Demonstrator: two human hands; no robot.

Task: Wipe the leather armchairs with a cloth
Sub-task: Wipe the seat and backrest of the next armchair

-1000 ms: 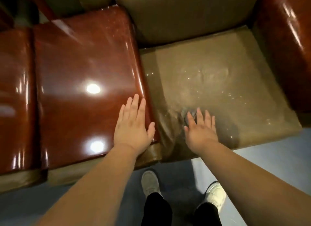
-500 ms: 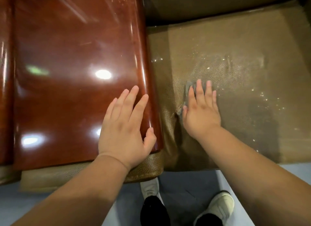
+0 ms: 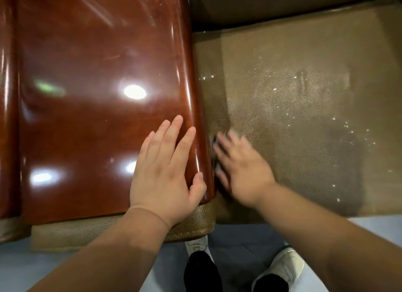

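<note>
Right hand (image 3: 241,170) shifted left across the seat since 0.5 s ago; now blurred, hard against the inner side of the armrest. Its grip: fingers spread flat, pressing the cloth (image 3: 214,142); only a grey edge of cloth shows at the fingertips. Left hand (image 3: 166,172) unchanged, grip spread, palm flat on the glossy red-brown armrest (image 3: 97,74), thumb over its edge. Tan leather seat (image 3: 293,96) shows pale specks. White shoes (image 3: 285,267) on floor below.
</note>
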